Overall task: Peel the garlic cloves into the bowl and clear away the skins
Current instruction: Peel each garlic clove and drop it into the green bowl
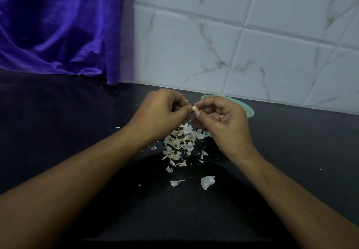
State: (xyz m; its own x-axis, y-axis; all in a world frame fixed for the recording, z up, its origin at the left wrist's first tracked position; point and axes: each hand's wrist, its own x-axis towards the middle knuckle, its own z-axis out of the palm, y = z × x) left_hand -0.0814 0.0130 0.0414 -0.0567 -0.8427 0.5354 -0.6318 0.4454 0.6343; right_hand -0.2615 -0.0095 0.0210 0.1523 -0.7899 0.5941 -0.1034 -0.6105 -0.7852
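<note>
A small pale garlic clove (195, 109) is held in the air between both hands, above the black counter. My left hand (161, 110) pinches it from the left with thumb and fingertips. My right hand (223, 124) pinches it from the right, fingers curled. Behind my right hand stands a light green bowl (249, 110), mostly hidden; its contents cannot be seen. A heap of white garlic skins (180, 143) lies on the counter just below the hands, with loose flakes (207, 182) scattered nearer to me.
The black counter (77, 132) runs to a white marble-patterned tiled wall (252, 44) at the back. A purple cloth (58, 25) hangs at the back left, down to the counter. Tiny skin flecks dot the counter on the left.
</note>
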